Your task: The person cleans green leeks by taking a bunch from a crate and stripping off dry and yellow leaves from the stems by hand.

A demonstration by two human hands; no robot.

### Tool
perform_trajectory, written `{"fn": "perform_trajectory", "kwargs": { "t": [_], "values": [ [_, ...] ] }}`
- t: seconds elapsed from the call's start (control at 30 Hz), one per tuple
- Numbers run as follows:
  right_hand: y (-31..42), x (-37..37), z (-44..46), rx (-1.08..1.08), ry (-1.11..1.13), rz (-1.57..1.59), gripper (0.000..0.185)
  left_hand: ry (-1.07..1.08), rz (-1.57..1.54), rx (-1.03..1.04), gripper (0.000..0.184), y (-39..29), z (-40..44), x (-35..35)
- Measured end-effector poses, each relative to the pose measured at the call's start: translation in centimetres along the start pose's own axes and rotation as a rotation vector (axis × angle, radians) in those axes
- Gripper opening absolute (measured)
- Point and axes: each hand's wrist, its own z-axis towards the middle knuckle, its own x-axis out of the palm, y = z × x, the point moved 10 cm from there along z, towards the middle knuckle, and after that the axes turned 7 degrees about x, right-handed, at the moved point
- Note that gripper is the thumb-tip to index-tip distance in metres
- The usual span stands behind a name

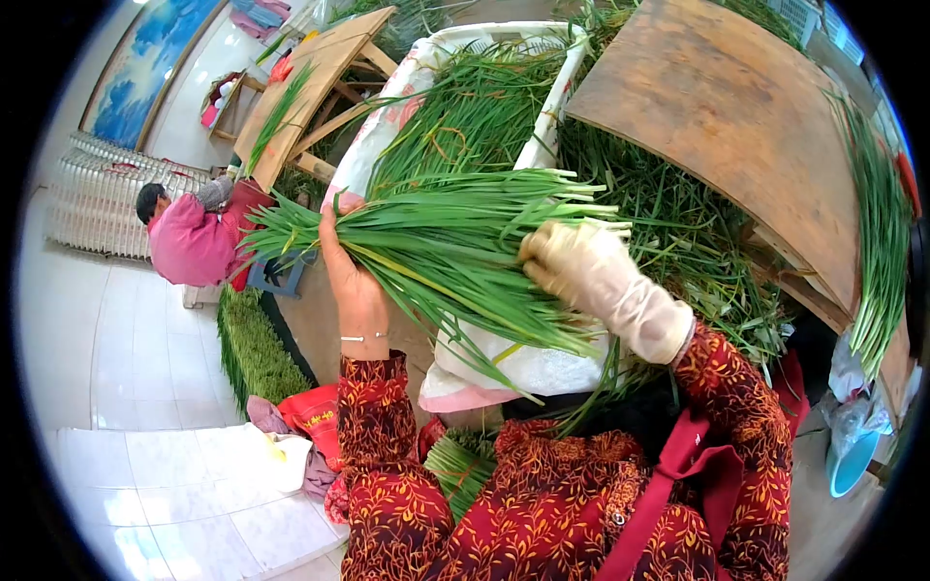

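A loose bunch of long green leafy stalks [446, 232] lies across the middle of the view, pale cut ends to the right. My bare left hand [352, 281] is wrapped round its leafy left part, thumb on top. At the pale-end side, my right hand [591, 271], in a cream glove, has its fingers curled against the stalks; motion blurs them, and whether they grip any stalk cannot be made out. Beneath the bunch is a white plastic sheet [523, 373]. Just beyond, a white crate [547, 126] lined with plastic holds many more stalks.
A wooden board [717, 126] stands at the right, with stalks [857, 242] along its far edge. Cut leaves [688, 223] are heaped beside the crate. At the left, a person in pink [194, 237] sits by a wooden table [310, 82]. A blue basin [852, 463] is at lower right.
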Motion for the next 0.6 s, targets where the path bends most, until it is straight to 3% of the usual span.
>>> {"fn": "perform_trajectory", "kwargs": {
  "t": [0.13,0.23,0.33,0.37,0.47,0.6],
  "values": [
    [-3.6,-1.0,-0.5,0.294,0.041,0.291,0.016,-0.006,0.082,0.019,0.016,-0.1,0.0,-0.5],
    [-2.6,-1.7,-0.7,0.188,-0.068,0.320,0.018,-0.034,0.133,0.042,0.018,-0.1,0.6,-0.9],
    [2.0,-2.4,-0.8,0.022,-0.040,0.272,0.021,-0.044,0.161,0.055,0.020,-0.1,0.2,-1.0],
    [4.0,-1.8,-0.8,-0.030,0.089,0.208,0.023,-0.038,0.145,0.058,0.021,-0.1,0.1,-0.9],
    [6.6,1.8,-1.0,-0.165,0.051,-0.105,0.022,-0.006,0.144,0.046,0.019,-0.2,0.0,-0.6],
    [6.1,2.0,-1.1,-0.125,0.041,-0.065,0.019,0.040,0.105,0.042,0.016,-0.2,0.0,-0.4]
  ]
}}
